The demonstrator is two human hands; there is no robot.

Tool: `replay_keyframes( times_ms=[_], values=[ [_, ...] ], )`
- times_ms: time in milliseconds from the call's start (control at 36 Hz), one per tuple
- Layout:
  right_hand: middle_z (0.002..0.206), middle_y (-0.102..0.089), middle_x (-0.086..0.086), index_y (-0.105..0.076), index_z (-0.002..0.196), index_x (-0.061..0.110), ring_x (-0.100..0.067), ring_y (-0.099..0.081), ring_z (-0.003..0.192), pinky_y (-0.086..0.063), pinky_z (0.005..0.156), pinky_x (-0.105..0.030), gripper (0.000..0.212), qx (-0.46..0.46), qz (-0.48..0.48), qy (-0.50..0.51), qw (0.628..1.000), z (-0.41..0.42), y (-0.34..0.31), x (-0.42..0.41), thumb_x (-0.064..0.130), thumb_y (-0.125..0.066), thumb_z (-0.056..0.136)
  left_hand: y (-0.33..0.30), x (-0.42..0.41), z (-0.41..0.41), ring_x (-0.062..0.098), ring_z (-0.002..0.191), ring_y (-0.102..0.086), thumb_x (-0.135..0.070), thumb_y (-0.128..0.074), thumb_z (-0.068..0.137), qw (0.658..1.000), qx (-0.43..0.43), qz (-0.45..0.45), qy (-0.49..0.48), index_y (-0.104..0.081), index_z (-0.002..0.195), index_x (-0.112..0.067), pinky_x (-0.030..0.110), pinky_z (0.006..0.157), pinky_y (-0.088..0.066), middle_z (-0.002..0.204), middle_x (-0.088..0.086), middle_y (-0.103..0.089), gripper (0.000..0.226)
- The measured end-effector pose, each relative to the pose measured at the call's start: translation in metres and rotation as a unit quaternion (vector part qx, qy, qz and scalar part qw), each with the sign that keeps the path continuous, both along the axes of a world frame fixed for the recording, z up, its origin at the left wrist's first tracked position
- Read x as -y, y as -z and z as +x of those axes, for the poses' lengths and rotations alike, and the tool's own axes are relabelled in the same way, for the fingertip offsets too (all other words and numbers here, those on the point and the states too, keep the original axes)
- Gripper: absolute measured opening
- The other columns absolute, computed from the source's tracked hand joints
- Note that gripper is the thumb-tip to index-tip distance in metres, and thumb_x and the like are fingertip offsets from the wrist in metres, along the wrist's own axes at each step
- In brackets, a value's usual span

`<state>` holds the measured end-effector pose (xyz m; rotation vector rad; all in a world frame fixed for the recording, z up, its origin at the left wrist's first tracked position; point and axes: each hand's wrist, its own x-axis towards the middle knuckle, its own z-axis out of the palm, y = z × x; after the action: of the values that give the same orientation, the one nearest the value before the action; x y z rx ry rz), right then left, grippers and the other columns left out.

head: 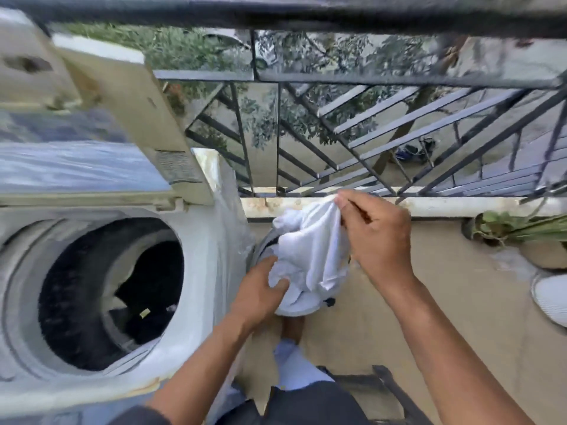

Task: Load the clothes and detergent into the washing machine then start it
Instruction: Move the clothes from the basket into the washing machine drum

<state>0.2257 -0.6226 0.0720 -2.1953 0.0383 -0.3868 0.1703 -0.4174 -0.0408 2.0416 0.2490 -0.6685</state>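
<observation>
Right hand (376, 233): centre right of the frame, fingers curled, pinching the top edge of the white cloth (310, 256) between thumb and fingertips.
Left hand (260, 291): lower centre, fingers bent around the cloth's lower left bunch, thumb pressed onto the fabric.
White cloth: centre of the frame, held up by both hands above a round container (267, 240) on the floor; only the container's rim shows.
Washing machine (202, 271): left half of the frame, top-loading, lid (132, 118) raised and leaning back toward the upper left.
Drum (110, 296): open, dark inside, with dark items at the bottom; blurred.
Railing (368, 118): black metal bars across the upper frame, trees behind.
Potted plant (515, 228): right edge, on the floor.
</observation>
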Motion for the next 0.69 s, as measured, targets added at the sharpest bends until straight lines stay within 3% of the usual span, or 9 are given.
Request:
replay_keyframes(
  times_ms=[28,111,222,306,389,444,556,639,694],
  values=[
    [0.083,-0.075,0.010,-0.078,0.106,0.022,-0.010,-0.070,0.074,-0.057,0.066,-0.036,0.013,0.019,0.024,-0.007,1.000,-0.002,-0.020,-0.002,0.024,-0.066,0.099,-0.007,-0.001,0.002,0.003,0.127,-0.052,-0.028,-0.068,0.101,1.000,0.010,-0.011,0.010,-0.053,0.151,-0.025,-0.004,0.088,-0.036,0.123,-0.033,-0.053,0.052],
    [0.094,-0.075,0.020,-0.076,0.110,0.025,-0.009,-0.073,0.085,-0.061,0.074,-0.041,0.014,0.087,0.046,-0.034,0.995,-0.011,-0.072,-0.008,0.027,-0.064,0.102,-0.025,-0.002,0.007,0.006,0.134,-0.054,-0.032,-0.069,0.099,0.997,0.067,-0.038,0.027,-0.050,0.150,-0.035,0.029,0.112,-0.044,0.146,-0.016,-0.058,0.055],
    [0.090,-0.070,0.025,-0.074,0.112,0.023,-0.005,-0.069,0.083,-0.058,0.072,-0.032,0.018,0.169,-0.001,0.001,0.986,-0.022,-0.112,-0.010,0.032,-0.062,0.103,-0.059,-0.005,0.019,0.016,0.106,-0.072,-0.031,-0.063,0.101,0.985,0.165,-0.045,-0.012,-0.075,0.107,-0.036,0.034,0.093,-0.056,0.107,-0.010,-0.078,0.014],
    [0.092,-0.071,0.023,-0.078,0.111,0.019,-0.007,-0.070,0.086,-0.057,0.077,-0.032,0.020,0.175,-0.014,0.034,0.984,-0.029,-0.121,-0.007,0.030,-0.063,0.103,-0.090,-0.017,0.028,0.008,0.086,-0.072,-0.025,-0.061,0.103,0.974,0.208,-0.084,-0.032,-0.074,0.084,-0.034,0.033,0.081,-0.060,0.086,-0.016,-0.074,0.025],
    [0.090,-0.071,0.019,-0.079,0.109,0.015,-0.009,-0.071,0.085,-0.058,0.076,-0.034,0.019,0.166,-0.015,0.049,0.985,-0.036,-0.123,-0.010,0.025,-0.066,0.100,-0.124,-0.029,0.029,0.003,0.092,-0.070,-0.045,-0.061,0.103,0.969,0.162,-0.182,0.033,-0.071,0.097,-0.035,0.031,0.078,-0.057,0.100,-0.019,-0.072,0.015],
    [0.090,-0.070,0.023,-0.079,0.107,0.015,-0.001,-0.069,0.084,-0.057,0.076,-0.026,0.016,0.167,-0.007,0.054,0.984,-0.040,-0.126,-0.019,0.023,-0.066,0.100,-0.139,-0.034,0.021,0.003,0.107,-0.069,-0.068,-0.069,0.086,0.965,0.100,-0.211,0.116,-0.063,0.117,-0.044,0.030,0.088,-0.060,0.117,-0.023,-0.067,0.040],
    [0.087,-0.069,0.025,-0.078,0.100,0.016,0.004,-0.066,0.079,-0.054,0.072,-0.020,0.014,0.163,0.022,0.074,0.983,-0.045,-0.133,-0.038,0.020,-0.065,0.099,-0.141,-0.026,-0.002,0.006,0.130,-0.057,-0.068,-0.087,0.070,0.955,0.166,-0.071,0.235,-0.040,0.149,-0.040,0.035,0.107,-0.052,0.147,-0.020,-0.051,0.096],
    [0.079,-0.074,0.008,-0.077,0.096,0.015,-0.014,-0.071,0.072,-0.062,0.067,-0.039,0.015,0.144,0.074,0.088,0.983,-0.049,-0.135,-0.047,0.021,-0.064,0.100,-0.133,-0.024,-0.011,0.013,0.132,-0.055,-0.070,-0.084,0.072,0.958,0.194,-0.009,0.209,-0.037,0.148,-0.035,0.043,0.105,-0.051,0.151,-0.012,-0.050,0.096],
    [0.073,-0.073,-0.004,-0.077,0.093,0.016,-0.022,-0.072,0.063,-0.063,0.058,-0.045,0.016,0.129,0.138,0.082,0.979,-0.052,-0.137,-0.051,0.020,-0.063,0.101,-0.132,-0.026,-0.013,0.013,0.122,-0.059,-0.068,-0.079,0.076,0.964,0.207,-0.002,0.165,-0.044,0.136,-0.035,0.042,0.098,-0.054,0.140,-0.011,-0.057,0.077]
  ],
)
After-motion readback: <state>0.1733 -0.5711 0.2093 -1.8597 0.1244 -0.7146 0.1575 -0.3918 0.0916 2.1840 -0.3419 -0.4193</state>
